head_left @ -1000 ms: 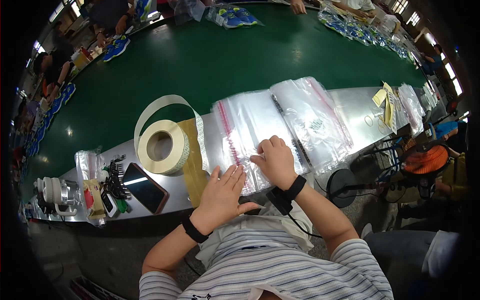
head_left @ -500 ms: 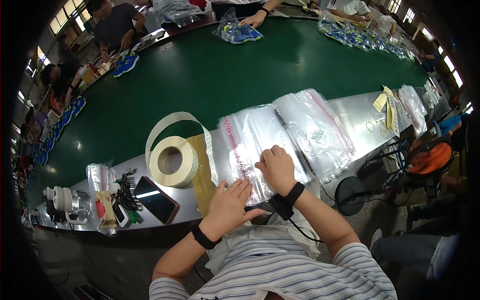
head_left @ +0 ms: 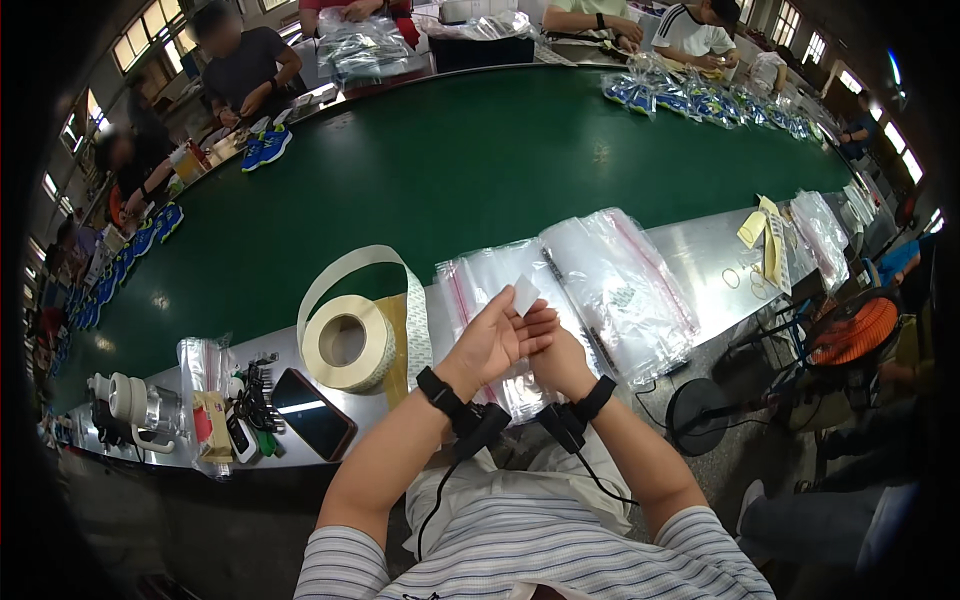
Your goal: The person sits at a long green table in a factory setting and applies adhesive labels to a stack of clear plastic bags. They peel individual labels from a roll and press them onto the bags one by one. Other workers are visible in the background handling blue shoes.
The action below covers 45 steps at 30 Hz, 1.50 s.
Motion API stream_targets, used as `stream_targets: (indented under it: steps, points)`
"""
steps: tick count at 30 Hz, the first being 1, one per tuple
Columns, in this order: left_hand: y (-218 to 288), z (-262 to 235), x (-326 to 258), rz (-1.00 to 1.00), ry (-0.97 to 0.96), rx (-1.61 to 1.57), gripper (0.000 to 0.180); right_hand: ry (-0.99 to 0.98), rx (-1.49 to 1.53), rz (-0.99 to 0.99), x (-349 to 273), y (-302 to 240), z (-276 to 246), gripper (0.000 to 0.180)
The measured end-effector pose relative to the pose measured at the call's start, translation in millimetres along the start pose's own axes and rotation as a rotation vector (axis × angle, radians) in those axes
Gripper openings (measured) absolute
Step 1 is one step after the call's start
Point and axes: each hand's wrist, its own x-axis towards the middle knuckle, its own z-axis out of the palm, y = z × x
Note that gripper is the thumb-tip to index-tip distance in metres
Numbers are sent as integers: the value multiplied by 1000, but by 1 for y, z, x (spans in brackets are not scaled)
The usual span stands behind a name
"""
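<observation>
My left hand (head_left: 497, 345) is turned palm up, its thumb and fingertips at a small whitish square label (head_left: 525, 296). Right against its fingers, my right hand (head_left: 563, 362) is bent inward, its own fingertips mostly hidden. Both are above a stack of clear plastic bags (head_left: 480, 272) with pink closure strips. A second stack of clear bags (head_left: 620, 285) lies directly to its right. Left of the bags stands a roll of pale labels (head_left: 342, 345), with its loose strip (head_left: 415, 320) looping up and down beside it.
A phone (head_left: 312, 415), a bundle of black cables (head_left: 258, 395) and a clear-bodied jug (head_left: 155, 405) lie left on the metal ledge. Beyond runs a green conveyor belt (head_left: 430, 160) with bagged blue shoes (head_left: 690, 98). An orange fan (head_left: 852, 333) stands right; people work across the belt.
My hands have come together over the bags; my left hand has lifted off them and turned palm up. The label now shows at its fingertips. Across the belt, a bagged shoe and hand have gone.
</observation>
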Motion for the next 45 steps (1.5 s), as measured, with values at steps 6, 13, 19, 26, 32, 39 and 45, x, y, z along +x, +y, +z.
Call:
stream_targets:
  steps: [6, 13, 19, 26, 32, 39, 45]
  points:
    - [-13, -38, 11, -50, 108, 85, 31, 31, 764, 340, 2, 13, -58, 16]
    - [-19, -4, 44, -122, 345, 701, 24, -166, 612, -10, 1, 2, -64, 11]
    - [9, 0, -1, -299, 223, -33, 76, -235, 31, -288, -40, -28, -63, 72]
    - [14, 7, -106, -16, 176, 328, 65, -39, -401, -623, -41, -40, -30, 28]
    - [-23, -26, -206, 142, 604, 712, 26, 233, 543, 31, -1, 9, -105, 14]
    - [-56, -44, -205, 500, 941, 1229, 48, 523, -459, 231, -25, 96, -163, 25]
    - [-31, -41, -175, 145, 761, 1521, 40, 782, -522, -447, -27, -8, -118, 35]
